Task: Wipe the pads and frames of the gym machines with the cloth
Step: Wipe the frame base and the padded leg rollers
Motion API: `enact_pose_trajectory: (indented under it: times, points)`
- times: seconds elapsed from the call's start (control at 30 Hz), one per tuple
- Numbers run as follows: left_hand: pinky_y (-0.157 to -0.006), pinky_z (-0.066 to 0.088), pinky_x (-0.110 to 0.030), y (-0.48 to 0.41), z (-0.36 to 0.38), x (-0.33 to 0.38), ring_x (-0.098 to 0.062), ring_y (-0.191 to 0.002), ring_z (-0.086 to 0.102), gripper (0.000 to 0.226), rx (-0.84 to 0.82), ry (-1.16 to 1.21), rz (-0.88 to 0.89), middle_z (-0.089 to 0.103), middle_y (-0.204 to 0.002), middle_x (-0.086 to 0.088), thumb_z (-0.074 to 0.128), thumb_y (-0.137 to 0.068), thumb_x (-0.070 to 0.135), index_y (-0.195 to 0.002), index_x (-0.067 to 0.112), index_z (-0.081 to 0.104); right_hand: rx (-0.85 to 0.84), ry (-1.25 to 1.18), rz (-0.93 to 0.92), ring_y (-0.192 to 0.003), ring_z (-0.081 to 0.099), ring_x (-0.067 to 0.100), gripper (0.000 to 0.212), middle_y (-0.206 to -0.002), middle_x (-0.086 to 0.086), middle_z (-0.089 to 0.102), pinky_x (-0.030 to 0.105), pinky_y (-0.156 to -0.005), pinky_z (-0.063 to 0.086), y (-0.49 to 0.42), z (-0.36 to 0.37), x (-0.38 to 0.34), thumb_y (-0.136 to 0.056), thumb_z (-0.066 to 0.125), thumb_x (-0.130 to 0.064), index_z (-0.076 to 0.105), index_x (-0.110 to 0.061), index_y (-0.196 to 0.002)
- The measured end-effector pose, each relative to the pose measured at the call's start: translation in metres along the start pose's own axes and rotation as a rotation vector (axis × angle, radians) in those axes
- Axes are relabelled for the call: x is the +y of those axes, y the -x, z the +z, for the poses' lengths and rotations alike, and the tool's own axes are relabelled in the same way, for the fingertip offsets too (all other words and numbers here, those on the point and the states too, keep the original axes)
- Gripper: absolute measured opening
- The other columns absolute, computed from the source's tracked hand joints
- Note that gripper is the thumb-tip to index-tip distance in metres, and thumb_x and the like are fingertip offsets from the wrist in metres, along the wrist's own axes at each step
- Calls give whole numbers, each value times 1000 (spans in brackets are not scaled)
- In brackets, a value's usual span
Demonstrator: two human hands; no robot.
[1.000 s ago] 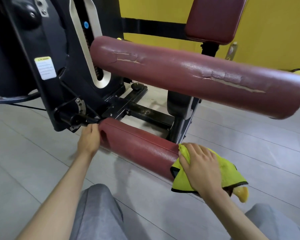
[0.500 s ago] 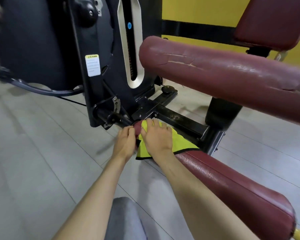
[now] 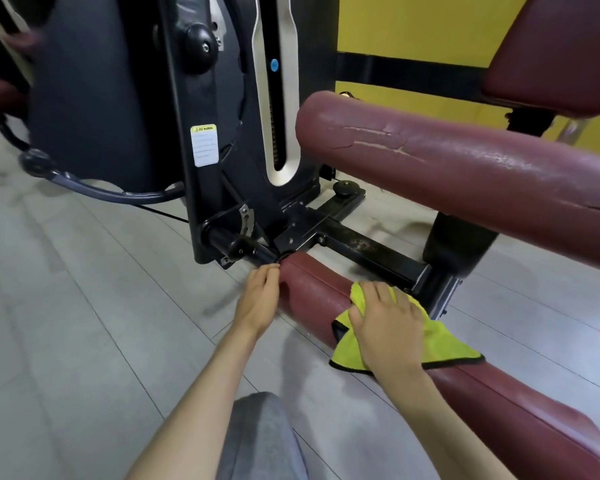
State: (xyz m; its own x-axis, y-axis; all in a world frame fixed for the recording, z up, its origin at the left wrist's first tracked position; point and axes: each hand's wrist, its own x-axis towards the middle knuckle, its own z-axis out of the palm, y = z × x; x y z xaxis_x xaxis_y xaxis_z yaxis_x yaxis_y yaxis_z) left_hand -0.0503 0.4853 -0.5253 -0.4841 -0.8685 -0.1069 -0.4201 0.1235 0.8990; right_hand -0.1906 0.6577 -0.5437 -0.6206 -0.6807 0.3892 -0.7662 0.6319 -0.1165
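Observation:
A yellow cloth with a dark edge lies draped over the lower dark-red roller pad. My right hand presses it flat there, fingers spread. My left hand holds the left end of the same pad, fingertips curled at the end face beside the black pivot bar. Above runs the upper roller pad, cracked along its top. The machine's black frame beam lies on the floor behind the lower pad.
The black weight-stack housing with a warning sticker stands at the left. A red seat pad sits upper right against a yellow wall. My grey-trousered knee is at the bottom, over grey floor planks.
My right hand has slid the cloth rightward along the lower pad, away from my left hand at the pad's end. My left hand has kept its place.

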Motion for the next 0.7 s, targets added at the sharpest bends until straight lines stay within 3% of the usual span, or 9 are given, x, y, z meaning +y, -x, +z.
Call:
enact_pose_trajectory:
  times: [0.13,0.2,0.3,0.43,0.6,0.7]
  points:
    - [-112,38,-39,-3,0,-1,-4,-121,51,37,-23,101,-50,54,-122,21,30,-96,54,-114,51,63,-43,12,-13,-88,64,37,29,-96,8,66,46,-73,50,-44,25,-55,-93,61,-38,64,-14,-109]
    - [-112,42,-42,-7,1,-5,-7,-121,56,42,-28,170,-73,59,-125,16,32,-91,59,-116,49,64,-37,-23,0,-83,63,37,29,-91,10,65,45,-70,48,-67,36,-88,-91,64,-39,63,-12,-103]
    - [-96,55,-49,-13,1,-11,-18,-116,62,51,-39,240,-93,64,-127,6,30,-83,68,-117,52,65,-84,-64,-3,-92,62,38,32,-102,9,65,46,-75,47,-96,47,-132,-96,52,-41,63,-13,-108]
    - [-87,50,-38,-20,0,-17,-19,-108,58,62,-35,250,-115,64,-130,-6,28,-78,69,-122,42,63,-117,-98,-22,-98,61,39,33,-109,10,63,48,-79,47,-112,51,-146,-98,48,-39,62,-13,-113]
    - [-104,46,-56,-17,2,-9,-32,-115,58,52,-71,145,-80,63,-121,-11,26,-85,71,-111,45,64,-173,-137,-29,-112,57,41,35,-124,11,60,49,-86,46,-111,46,-139,-101,45,-37,55,-13,-125]
    - [-109,45,-50,-13,-2,-6,-18,-118,58,50,-65,108,-69,63,-123,0,24,-87,68,-108,49,65,-230,-136,-75,-120,54,40,34,-132,9,57,47,-85,47,-104,36,-130,-104,46,-35,51,-15,-131]
